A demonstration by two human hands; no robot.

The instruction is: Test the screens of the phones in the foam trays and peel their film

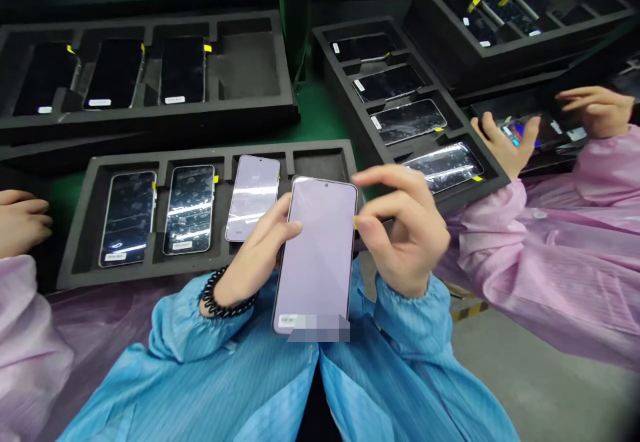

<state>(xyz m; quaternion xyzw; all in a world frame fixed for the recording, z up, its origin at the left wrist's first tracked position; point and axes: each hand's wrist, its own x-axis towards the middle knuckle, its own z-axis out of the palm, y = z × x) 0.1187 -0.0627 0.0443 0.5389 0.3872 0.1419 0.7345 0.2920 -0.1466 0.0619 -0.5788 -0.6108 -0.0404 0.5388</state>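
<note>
My left hand (267,242) is closed around the left edge of a smartphone (317,255), its thumb lying on the front. The phone is tilted up in front of my chest, with a lit, pale lilac screen and a small white label at the bottom left. At the phone's right edge, my right hand (405,229) pinches at a small yellow tab (356,222) with thumb and finger, the index finger stretched toward the top corner. Just behind, a black foam tray (80,242) holds two dark phones and a lilac-lit phone (253,195); its right slot is partly hidden.
More foam trays with phones stand at the back left (250,112), at centre right (345,102) and stacked at the far right (450,75). A co-worker's hands (505,142) handle a device at right. Another person's hand (23,222) rests at the left edge.
</note>
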